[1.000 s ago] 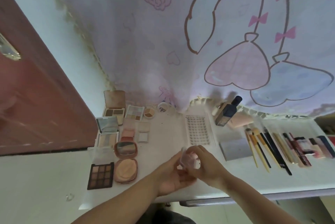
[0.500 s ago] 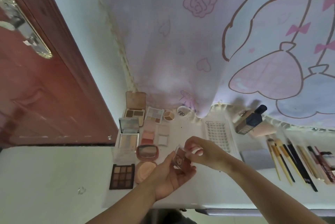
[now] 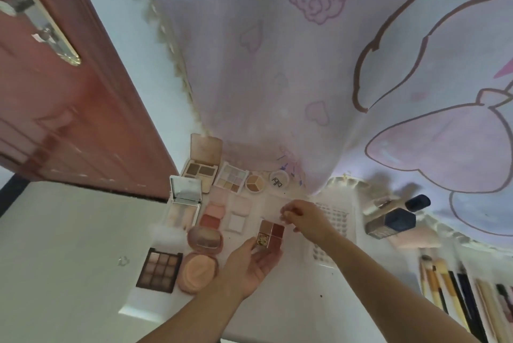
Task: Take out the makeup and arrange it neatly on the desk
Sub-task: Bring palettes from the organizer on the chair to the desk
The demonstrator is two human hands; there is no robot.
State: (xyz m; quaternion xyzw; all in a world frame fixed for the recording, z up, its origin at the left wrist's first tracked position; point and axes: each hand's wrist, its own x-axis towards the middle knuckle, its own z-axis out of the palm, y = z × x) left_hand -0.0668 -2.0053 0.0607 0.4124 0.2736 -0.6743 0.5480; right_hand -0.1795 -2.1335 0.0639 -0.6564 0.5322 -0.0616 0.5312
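Lifted clear, the right hand [image 3: 305, 217] pinches the clear lid while the left hand [image 3: 249, 265] grips the upright quad palette [image 3: 271, 233].

The white desk [image 3: 291, 312] carries open palettes near its left edge, among them a dark nine-pan palette [image 3: 159, 270]. Brushes [image 3: 455, 287] lie toward its right edge, and a dark bottle [image 3: 394, 222] rests near the back edge.

Single head-worn wide-angle view, close above the white counter [image 3: 277, 303], facing forward and down toward the pale cartoon-printed curtain [image 3: 277, 79].

brown/red quad palette [image 3: 272, 233], pink-white bow-print curtain [image 3: 305, 79], red-brown door [image 3: 69, 120]
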